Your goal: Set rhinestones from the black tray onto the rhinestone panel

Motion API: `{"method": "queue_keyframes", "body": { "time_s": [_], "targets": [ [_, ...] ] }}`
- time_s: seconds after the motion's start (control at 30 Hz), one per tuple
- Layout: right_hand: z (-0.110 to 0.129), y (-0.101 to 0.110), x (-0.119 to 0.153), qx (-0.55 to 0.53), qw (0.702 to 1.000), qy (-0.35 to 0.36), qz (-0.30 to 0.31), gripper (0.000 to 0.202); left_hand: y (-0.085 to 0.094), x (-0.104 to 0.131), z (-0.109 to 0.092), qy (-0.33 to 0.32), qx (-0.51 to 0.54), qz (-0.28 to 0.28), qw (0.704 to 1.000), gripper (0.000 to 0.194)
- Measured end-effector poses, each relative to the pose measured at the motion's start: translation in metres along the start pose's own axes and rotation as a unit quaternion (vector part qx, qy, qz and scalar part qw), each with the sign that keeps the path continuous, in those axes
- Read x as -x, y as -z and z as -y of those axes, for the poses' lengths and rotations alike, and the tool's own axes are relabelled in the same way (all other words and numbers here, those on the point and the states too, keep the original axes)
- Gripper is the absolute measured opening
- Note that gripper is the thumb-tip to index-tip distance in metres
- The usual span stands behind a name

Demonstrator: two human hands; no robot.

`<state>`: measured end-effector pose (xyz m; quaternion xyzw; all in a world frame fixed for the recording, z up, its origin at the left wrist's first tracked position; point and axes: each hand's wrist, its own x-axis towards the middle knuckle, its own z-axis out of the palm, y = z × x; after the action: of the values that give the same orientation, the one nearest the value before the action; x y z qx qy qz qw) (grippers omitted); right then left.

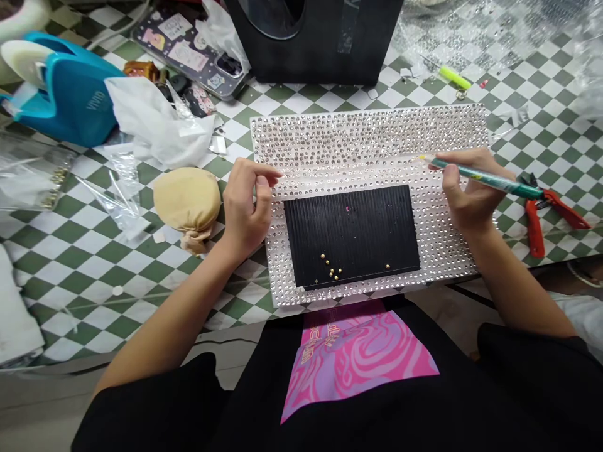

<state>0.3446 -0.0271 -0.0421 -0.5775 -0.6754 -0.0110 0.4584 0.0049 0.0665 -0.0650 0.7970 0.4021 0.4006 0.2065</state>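
Well apart, hands (249,204) half-curled, right one (472,202) around pen (494,181).

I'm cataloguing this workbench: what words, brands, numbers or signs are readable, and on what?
"VIVID": on the blue plastic tape dispenser.
Sticker lettering on the dark, rectangular phone case: too small to read.
Lettering on the pink-and-purple shirt print: too blurred to read.
Markings on the slim green pen: too small to read.

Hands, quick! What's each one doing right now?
Left hand: loosely curled by the sparkly board; can't tell if anything's in it.
Right hand: closed, holding the pen.
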Motion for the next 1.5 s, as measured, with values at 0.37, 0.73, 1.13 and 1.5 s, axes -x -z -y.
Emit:
{"method": "queue_keyframes", "body": {
  "time_s": [0.37, 0.73, 1.13, 1.5],
  "targets": [
    [0.101, -0.007, 0.013, -0.164, 0.95, 0.037, 0.263, 0.03, -0.01, 0.003, 0.021, -0.034, 0.053, -0.059, 0.996, 0.025],
    [0.113, -0.028, 0.031, -0.252, 0.914, 0.072, 0.31, 0.016, -0.011, 0.002, 0.022, -0.038, 0.038, -0.042, 0.998, 0.024],
    [0.113, -0.023, 0.03, -0.241, 0.925, 0.063, 0.287, 0.017, -0.012, 0.003, 0.026, -0.054, 0.036, -0.035, 0.997, 0.027],
    [0.093, -0.014, 0.034, -0.178, 0.958, -0.004, 0.223, 0.025, -0.01, 0.001, 0.021, -0.075, 0.013, -0.046, 0.996, 0.027]
  ]
}}
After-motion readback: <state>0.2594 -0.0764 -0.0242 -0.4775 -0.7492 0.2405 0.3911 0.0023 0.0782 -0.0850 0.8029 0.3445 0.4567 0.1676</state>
